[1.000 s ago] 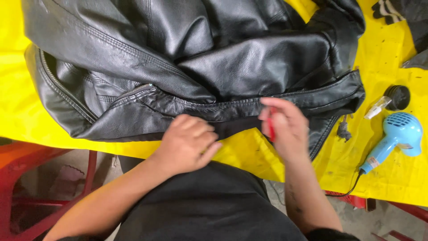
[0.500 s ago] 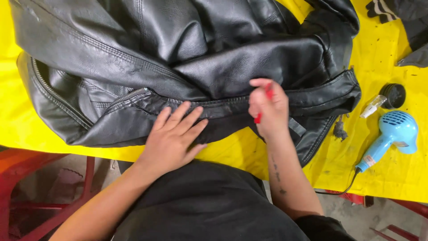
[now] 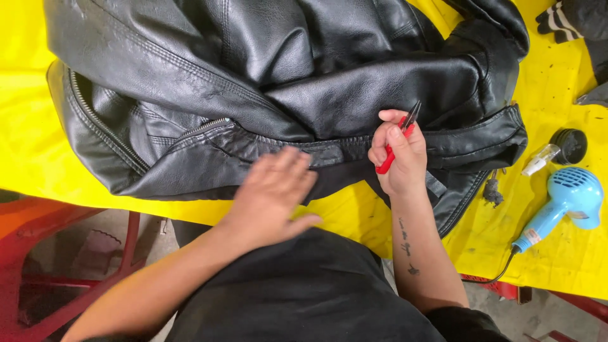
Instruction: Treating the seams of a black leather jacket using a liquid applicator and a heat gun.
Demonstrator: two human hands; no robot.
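A black leather jacket with metal zippers [image 3: 266,95] is spread over a table covered with a yellow sheet [image 3: 31,152], and its lower hem lies at the near edge, just in front of the person. The left hand [image 3: 272,193] is laid flat on the hem band, with the fingers spread and slightly blurred. The right hand [image 3: 399,155] is closed around a small pair of red-handled thread snips [image 3: 398,140], whose thin blades point up against the fold of leather above the hem.

The jacket is judged to be heavy and soft, with a smooth, somewhat slippery surface that folds easily; it is probably best held by the thicker stitched hem band or near the zipper, where the material is stiffer.

At the right side of the sheet a light blue hair dryer with a cord [image 3: 567,199] is seen, and near it a small round black container [image 3: 569,145] and a small clear bottle [image 3: 539,159] lying on its side. What is inside these two cannot be told.
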